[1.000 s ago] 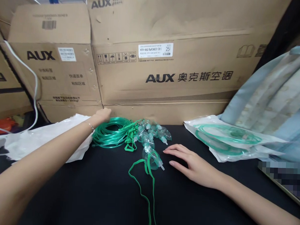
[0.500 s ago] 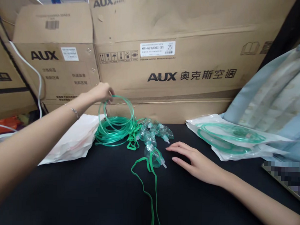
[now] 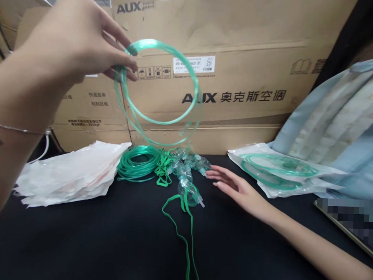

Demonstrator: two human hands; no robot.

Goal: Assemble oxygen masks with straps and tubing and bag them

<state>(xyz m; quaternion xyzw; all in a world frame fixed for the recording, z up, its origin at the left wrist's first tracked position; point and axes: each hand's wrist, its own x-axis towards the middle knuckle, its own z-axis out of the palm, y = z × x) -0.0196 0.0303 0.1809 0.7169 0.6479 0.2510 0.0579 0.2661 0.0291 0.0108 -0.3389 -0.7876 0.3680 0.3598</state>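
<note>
My left hand (image 3: 79, 42) is raised high at the upper left and pinches a coil of green tubing (image 3: 162, 118), which hangs in loops down to the pile. More coiled green tubing (image 3: 138, 165) lies on the black table (image 3: 109, 243). Beside it sits a cluster of clear oxygen masks (image 3: 187, 172) with a green strap (image 3: 183, 234) trailing toward me. My right hand (image 3: 234, 186) lies open on the table, fingers stretched toward the masks and just touching the cluster.
Large AUX cardboard boxes (image 3: 225, 76) wall off the back. White plastic bags (image 3: 69, 176) lie at the left. A sealed bag with a green mask set (image 3: 277, 171) sits at the right, next to light blue cloth (image 3: 343, 121). A blurred flat object (image 3: 349, 219) is at the far right.
My left hand has lifted a coil of green tubing from the pile, up and toward me. My right hand slid slightly forward toward the masks.
</note>
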